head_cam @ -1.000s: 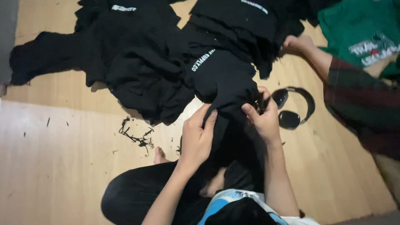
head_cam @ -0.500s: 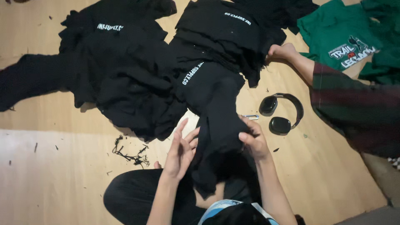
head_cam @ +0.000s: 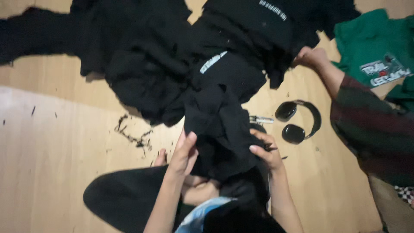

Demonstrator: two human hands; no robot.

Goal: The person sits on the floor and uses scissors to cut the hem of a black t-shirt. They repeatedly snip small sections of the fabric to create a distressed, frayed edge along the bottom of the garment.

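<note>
I sit on a wooden floor with a black garment (head_cam: 222, 125) bunched up in front of me. My left hand (head_cam: 184, 152) grips its left edge, fingers curled into the cloth. My right hand (head_cam: 266, 152) pinches its right edge, a bit of cloth between thumb and fingers. The garment's upper part, with a white printed strip, still lies on a large pile of black clothes (head_cam: 142, 64) that spreads across the top of the view.
Black headphones (head_cam: 297, 123) and a small pen-like object (head_cam: 261, 119) lie right of the garment. Another person's hand (head_cam: 311, 57) and plaid sleeve (head_cam: 371, 125) reach into the pile from the right. Green shirts (head_cam: 375, 47) lie at top right. Dark thread scraps (head_cam: 133, 136) litter the floor.
Both my hands have drawn the black garment toward me and bunched it. My left hand went from flat on the cloth to gripping its edge. The view has shifted slightly.
</note>
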